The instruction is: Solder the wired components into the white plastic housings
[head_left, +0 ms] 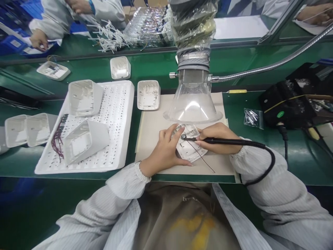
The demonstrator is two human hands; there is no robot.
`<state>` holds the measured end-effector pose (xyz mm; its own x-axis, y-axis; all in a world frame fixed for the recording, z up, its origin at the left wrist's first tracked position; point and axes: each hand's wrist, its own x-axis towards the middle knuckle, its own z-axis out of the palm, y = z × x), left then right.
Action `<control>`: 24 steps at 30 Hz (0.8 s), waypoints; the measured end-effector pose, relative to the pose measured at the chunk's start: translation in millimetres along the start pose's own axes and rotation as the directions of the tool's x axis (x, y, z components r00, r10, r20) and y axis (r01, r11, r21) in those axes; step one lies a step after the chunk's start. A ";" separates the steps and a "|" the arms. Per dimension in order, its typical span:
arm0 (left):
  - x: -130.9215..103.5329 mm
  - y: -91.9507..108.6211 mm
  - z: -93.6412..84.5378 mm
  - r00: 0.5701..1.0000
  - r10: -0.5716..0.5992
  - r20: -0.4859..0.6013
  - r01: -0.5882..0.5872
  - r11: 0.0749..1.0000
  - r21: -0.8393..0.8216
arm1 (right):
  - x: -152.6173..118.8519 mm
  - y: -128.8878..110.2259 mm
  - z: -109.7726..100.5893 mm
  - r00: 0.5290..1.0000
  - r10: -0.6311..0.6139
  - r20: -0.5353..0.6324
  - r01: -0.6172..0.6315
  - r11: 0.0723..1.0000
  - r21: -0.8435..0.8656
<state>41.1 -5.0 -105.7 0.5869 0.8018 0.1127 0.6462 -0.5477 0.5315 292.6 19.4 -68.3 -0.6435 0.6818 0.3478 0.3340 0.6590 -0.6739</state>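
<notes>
A white plastic housing lies on the beige mat, below a clear fume hood. My left hand rests on the housing's left side, thumb and fingers spread around it, and steadies it. In my right hand is a black soldering iron, held like a pen, its cable running back over my right forearm. The iron's front end is over the housing, by a small round part near my left fingertips. A thin dark red wire trails from the housing onto the mat.
The transparent fume hood hangs just above my hands. On the left, a white foam tray carries white housings and wires. Another housing stands behind the mat. To the right are a bag of metal parts and a black device. Other people's hands show at the top.
</notes>
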 end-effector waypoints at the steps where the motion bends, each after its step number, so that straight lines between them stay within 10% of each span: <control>1: -0.3 0.3 0.9 1.000 0.005 -0.007 -0.004 1.000 0.006 | -0.5 0.8 -0.4 0.999 0.026 -0.046 -0.025 0.999 0.021; 11: -11.5 -12.3 -7.8 0.962 0.250 -0.111 -0.216 0.943 0.254 | -7.0 2.2 -1.1 0.866 -0.222 -0.449 0.084 0.948 -0.306; 17: -31.8 -3.9 -25.6 0.889 0.458 -0.016 -0.380 0.755 0.534 | -5.5 12.3 5.8 0.853 -0.376 -0.361 0.128 0.822 -0.554; 21: -49.4 6.9 -79.1 0.860 0.510 0.024 -0.437 0.712 0.550 | -5.5 21.1 8.3 0.891 -0.346 -0.293 0.118 0.800 -0.588; 24: -52.7 2.7 -145.3 0.942 0.336 -0.014 -0.258 0.749 0.610 | -6.1 28.8 6.7 0.886 -0.330 -0.325 0.080 0.801 -0.594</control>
<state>-58.9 -14.0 11.8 0.7629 0.5748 0.2960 0.6304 -0.7630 -0.1432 301.6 32.1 -94.2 -0.4564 0.4899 0.7427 0.6245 0.7710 -0.1248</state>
